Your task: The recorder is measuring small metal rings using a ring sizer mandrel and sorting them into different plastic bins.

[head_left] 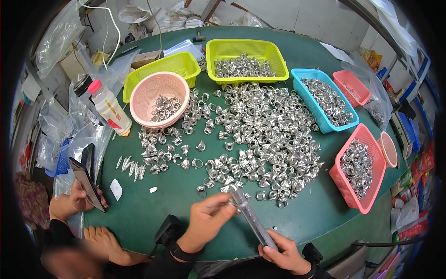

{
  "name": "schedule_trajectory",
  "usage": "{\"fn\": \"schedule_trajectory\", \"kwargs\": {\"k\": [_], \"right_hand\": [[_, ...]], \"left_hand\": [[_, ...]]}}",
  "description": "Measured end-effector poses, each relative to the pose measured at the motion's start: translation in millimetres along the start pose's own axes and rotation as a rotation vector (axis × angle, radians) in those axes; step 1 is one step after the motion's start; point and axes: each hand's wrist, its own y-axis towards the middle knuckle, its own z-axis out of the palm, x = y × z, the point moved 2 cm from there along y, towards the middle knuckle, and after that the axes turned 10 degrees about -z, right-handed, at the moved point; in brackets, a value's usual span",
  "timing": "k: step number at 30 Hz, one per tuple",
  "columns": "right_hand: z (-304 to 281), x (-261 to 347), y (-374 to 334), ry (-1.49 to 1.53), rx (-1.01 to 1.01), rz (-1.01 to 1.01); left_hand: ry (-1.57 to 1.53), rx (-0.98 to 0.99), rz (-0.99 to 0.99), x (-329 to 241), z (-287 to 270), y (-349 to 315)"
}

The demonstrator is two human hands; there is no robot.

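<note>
Head view: right hand [287,255] near lower edge, fingers clamped round lower end of slim grey bar [254,221], which slants up-left above green surface [172,202]. Left hand [206,223] at bar's upper end, thumb and fingertip pinched on small silver metal piece [232,202], its exact shape unclear. Just beyond, broad heap of silver metal rings [269,135]. Right of heap, light-blue rectangular plastic basket [343,128] and coral-pink rectangular plastic basket [344,187], both holding similar rings.
</note>
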Motion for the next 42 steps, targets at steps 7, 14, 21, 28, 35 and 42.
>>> {"fn": "schedule_trajectory", "kwargs": {"k": [7,14,21,28,35,42], "right_hand": [[1,-2,-3,0.045,0.010,0.016],[5,6,4,0.185,-0.068,0.128],[3,5,3,0.282,-0.103,0.138],[-4,1,-3,0.090,-0.048,0.083],[-5,4,-6,-0.082,-0.022,0.047],[4,10,-1,0.064,-0.084,0.098]], "left_hand": [[-0.013,-0.007,0.034,4,1,2],[0.151,0.081,-0.034,12,9,5],[-0.013,0.089,-0.068,20,17,0],[0.066,0.008,-0.084,13,9,1],[0.020,0.081,-0.024,3,8,-1],[0.353,0.062,0.134,3,14,0]]}}
